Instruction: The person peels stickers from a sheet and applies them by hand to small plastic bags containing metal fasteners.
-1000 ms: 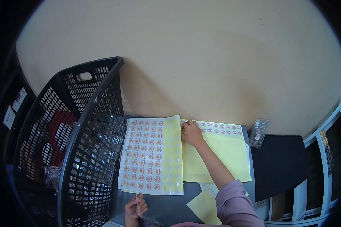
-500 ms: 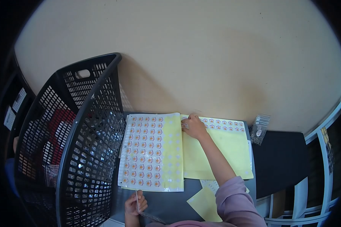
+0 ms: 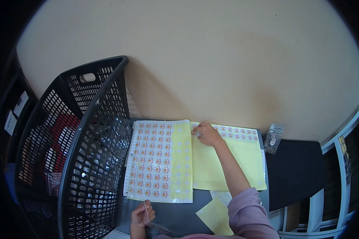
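My left hand (image 3: 142, 214) is at the table's front edge, its fingers closed on a thin, clear plastic bag (image 3: 160, 228) seen nearly edge-on. My right hand (image 3: 207, 134) reaches to the upper left corner of a yellow sticker sheet (image 3: 231, 163), with fingers pinched around a small pale sticker (image 3: 199, 134). Round stickers remain along that sheet's top rows; below them is bare yellow backing. Left of it lies another sheet (image 3: 151, 159), covered with round orange-and-pink stickers except for a peeled yellow strip on its right side.
A tall black plastic basket (image 3: 92, 115) stands at the left, holding several clear packets and something red. Small filled clear bags (image 3: 273, 139) lean at the right by the wall. Yellow backing pieces (image 3: 215, 217) lie near the front edge. A black surface (image 3: 295, 171) adjoins the grey table.
My right hand has shifted slightly right and down, and a small pale piece now shows at its fingertips. My left hand stays nearly still with the bag.
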{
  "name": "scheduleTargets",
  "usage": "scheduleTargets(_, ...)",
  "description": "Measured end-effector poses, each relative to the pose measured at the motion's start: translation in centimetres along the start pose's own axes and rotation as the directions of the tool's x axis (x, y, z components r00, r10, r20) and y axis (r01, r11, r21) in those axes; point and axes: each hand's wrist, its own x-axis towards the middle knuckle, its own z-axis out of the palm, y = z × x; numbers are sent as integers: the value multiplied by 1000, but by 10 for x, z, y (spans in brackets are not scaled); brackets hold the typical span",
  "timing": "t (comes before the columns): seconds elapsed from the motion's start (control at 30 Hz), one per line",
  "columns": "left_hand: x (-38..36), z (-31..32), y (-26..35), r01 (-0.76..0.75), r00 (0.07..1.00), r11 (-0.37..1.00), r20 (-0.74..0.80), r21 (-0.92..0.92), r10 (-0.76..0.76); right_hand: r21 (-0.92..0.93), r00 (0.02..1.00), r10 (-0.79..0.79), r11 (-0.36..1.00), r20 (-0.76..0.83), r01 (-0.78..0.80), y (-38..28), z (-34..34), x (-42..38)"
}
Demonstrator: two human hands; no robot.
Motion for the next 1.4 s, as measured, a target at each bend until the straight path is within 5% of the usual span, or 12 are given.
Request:
scheduleTargets(0.5,1,5,0,14,997,997,-72,82,-8,-84,999,-33,996,25,35,4,-5,10)
scheduleTargets(0.77,3,5,-3,12,1000,999,3,40,-12,-214,962,53,977,269,6,1,-7,31)
scheduleTargets(1.0,4,2,-10,-13,997,992,-71,125,22,-119,985,-13,992,172,34,6,-5,19)
scheduleTargets(1.07,19,25,-21,64,886,711,-368,700,281,-79,999,-9,997,47,12,5,-3,8)
scheduleTargets(1.1,24,40,-22,64,887,713,-367,699,281,-81,999,-8,997,48,12,6,1,3)
scheduleTargets(1.17,37,70,-20,199,933,10,-192,980,303,18,991,21,1000,-129,-19,7,11,-6)
scheduleTargets(1.2,47,77,-19,199,932,12,-193,980,308,17,992,16,1000,-127,-14,5,13,-12)
scheduleTargets(1.27,73,88,-17,23,865,-678,325,735,383,186,935,106,982,-339,-44,-2,15,-22)
scheduleTargets(1.33,111,108,-11,-114,893,-507,312,854,324,214,905,83,977,-417,9,1,22,-26)
scheduleTargets(1.4,163,106,-7,-209,858,-622,447,754,253,237,868,63,969,-493,64,3,28,-30)
